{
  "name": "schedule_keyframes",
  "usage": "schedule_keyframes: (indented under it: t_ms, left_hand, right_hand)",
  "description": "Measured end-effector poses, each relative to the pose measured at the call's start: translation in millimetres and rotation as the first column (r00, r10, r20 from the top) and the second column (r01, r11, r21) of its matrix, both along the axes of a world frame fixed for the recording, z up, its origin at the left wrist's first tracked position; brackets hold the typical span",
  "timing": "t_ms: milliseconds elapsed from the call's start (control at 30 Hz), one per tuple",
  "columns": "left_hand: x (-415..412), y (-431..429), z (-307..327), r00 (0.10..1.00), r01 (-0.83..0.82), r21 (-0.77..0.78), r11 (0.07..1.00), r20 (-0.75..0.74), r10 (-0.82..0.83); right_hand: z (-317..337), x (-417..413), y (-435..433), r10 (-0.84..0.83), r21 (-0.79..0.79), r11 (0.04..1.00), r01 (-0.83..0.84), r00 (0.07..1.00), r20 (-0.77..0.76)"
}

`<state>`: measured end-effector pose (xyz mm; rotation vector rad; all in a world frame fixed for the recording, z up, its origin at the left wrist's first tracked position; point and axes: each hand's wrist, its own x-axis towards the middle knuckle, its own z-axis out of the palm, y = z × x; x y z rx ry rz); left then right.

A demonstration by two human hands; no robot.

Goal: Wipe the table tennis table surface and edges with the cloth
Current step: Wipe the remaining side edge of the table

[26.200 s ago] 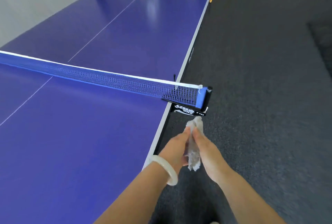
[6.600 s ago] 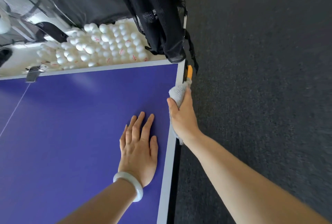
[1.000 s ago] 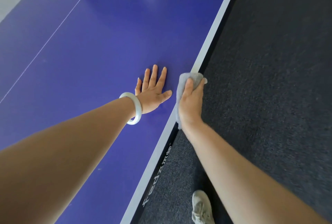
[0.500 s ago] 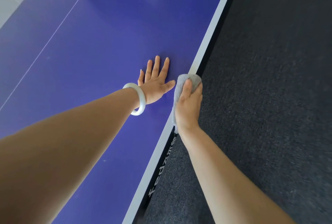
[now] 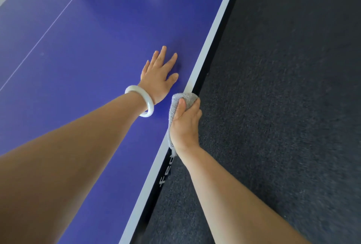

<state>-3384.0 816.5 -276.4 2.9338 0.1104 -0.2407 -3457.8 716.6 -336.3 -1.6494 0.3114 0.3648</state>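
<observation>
The right hand (image 5: 185,124) grips a grey cloth (image 5: 188,98), thumb on top, fingers curled over the white edge (image 5: 214,24) of the blue bench (image 5: 88,48). The left hand (image 5: 159,79), wearing a white bangle (image 5: 148,104), lies flat just beside it, fingers straight and slightly spread. Dark carpet (image 5: 283,87) covers the floor alongside.
</observation>
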Motion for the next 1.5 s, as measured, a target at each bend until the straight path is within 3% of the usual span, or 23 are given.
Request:
schedule_keyframes:
  t_ms: [100, 300, 533, 767, 933, 1067, 1333, 1400, 1500]
  left_hand:
    - [-56.1, 2.2, 2.7, 0.999, -0.036, -0.015, 0.999, 0.040, 0.036]
    - [-154.3, 14.5, -18.0, 0.984, -0.161, -0.010, 0.987, -0.077, 0.160]
    - [-151.1, 18.0, -30.1, 0.974, -0.135, 0.098, 0.986, -0.167, 0.150]
    - [-148.3, 14.6, -24.9, 0.959, -0.115, 0.118, 0.986, -0.246, 0.141]
    - [-146.6, 12.0, -23.5, 0.960, -0.125, 0.130, 0.984, -0.234, 0.153]
    - [-145.6, 12.5, -24.4, 0.962, -0.122, 0.153, 0.981, -0.227, 0.155]
    - [-142.9, 13.5, -26.9, 0.955, -0.116, 0.124, 0.986, -0.260, 0.145]
    - [-141.2, 15.2, -26.3, 0.953, -0.120, 0.104, 0.987, -0.268, 0.144]
    - [-139.5, 17.5, -28.4, 0.954, -0.120, 0.098, 0.988, -0.263, 0.142]
  right_hand:
    - [1.6, 0.4, -2.0, 0.028, -0.021, 0.999, -0.029, 1.000, -0.011]
    - [7.1, -0.1, -1.5, 0.025, -0.027, 0.999, -0.026, 0.999, -0.027]
    - [10.8, -4.2, 2.3, -0.046, 0.000, 0.999, 0.046, 0.996, -0.080]
    - [5.2, -83.2, 12.2, -0.045, 0.019, 0.999, 0.045, 0.998, -0.034]
    - [3.4, -42.8, 10.5, -0.071, -0.010, 0.997, 0.070, 0.995, -0.064]
    - [5.6, -14.1, 9.3, -0.123, 0.077, 0.989, 0.130, 0.989, -0.086]
    - [2.2, -142.1, 15.8, -0.053, 0.111, 0.992, 0.053, 0.999, -0.007]
    - [-0.3, -121.2, 14.1, -0.054, 0.098, 0.994, 0.055, 0.998, -0.019]
    - [2.2, -42.9, 10.8, -0.092, 0.054, 0.993, 0.101, 0.983, -0.156]
